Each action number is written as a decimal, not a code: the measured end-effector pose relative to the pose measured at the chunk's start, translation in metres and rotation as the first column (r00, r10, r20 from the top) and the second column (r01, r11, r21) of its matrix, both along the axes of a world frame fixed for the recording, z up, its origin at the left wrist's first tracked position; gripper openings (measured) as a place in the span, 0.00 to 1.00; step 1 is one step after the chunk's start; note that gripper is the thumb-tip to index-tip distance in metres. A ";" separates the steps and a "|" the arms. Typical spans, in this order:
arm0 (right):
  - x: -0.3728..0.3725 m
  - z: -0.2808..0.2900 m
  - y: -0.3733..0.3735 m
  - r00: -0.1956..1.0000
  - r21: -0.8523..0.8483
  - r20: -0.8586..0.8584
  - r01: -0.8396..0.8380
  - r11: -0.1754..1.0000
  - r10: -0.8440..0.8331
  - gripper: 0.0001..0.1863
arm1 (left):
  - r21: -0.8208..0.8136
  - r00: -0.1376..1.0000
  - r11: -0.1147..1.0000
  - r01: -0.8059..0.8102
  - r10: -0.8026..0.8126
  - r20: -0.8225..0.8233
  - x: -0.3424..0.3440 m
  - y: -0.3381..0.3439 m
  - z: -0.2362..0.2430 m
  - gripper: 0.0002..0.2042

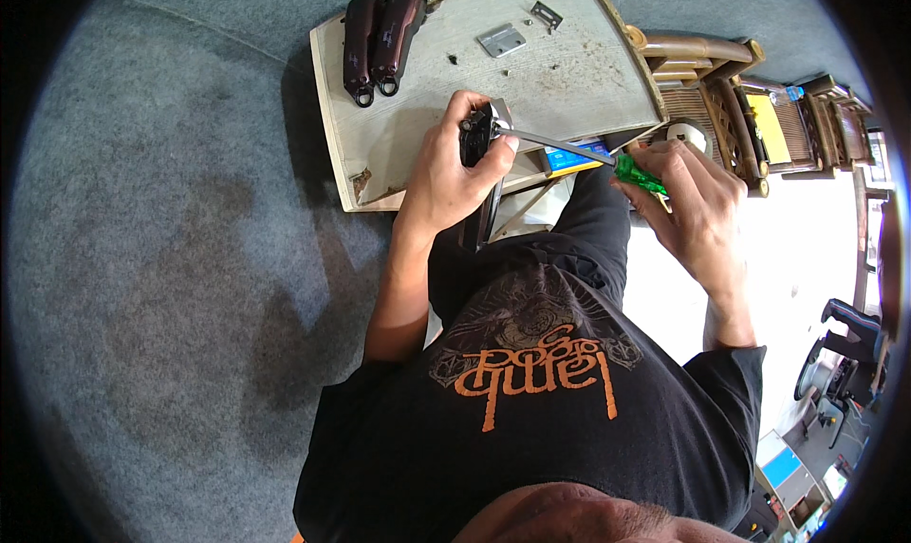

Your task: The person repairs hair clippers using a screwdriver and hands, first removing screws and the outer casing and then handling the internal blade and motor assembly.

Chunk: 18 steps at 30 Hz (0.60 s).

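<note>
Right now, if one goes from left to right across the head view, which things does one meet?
Two dark red clippers, silver metal plate, small dark bracket, right hand gripping a green screwdriver handle, yellow sheet.

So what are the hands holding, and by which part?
The right hand grips a screwdriver by its green handle; the left hand holds a dark clipper-like device near its metal head.

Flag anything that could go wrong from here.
The green-handled screwdriver could slip and jab the left hand, whose thumb sits close to its tip at the dark device. The metal plate and small bracket lie loose on the table, so a bump might scatter them.
</note>
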State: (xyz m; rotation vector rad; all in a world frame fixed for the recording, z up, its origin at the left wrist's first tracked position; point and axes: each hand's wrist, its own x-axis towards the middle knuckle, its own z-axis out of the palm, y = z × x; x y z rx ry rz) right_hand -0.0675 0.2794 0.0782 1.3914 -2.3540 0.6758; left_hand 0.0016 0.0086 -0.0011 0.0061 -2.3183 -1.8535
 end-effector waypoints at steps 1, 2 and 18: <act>0.001 0.002 -0.001 1.000 0.016 0.015 0.021 1.000 -0.021 0.15 | 0.002 1.000 1.000 0.000 0.000 -0.003 0.000 0.000 0.000 0.14; 0.002 0.003 -0.002 0.999 0.033 0.030 0.041 0.999 -0.042 0.15 | 0.004 1.000 1.000 0.001 0.000 -0.006 0.000 -0.001 0.000 0.14; 0.004 -0.004 0.000 0.961 0.099 0.258 0.076 0.992 -0.100 0.17 | -0.029 1.000 0.999 -0.020 0.020 -0.008 -0.001 -0.001 0.001 0.15</act>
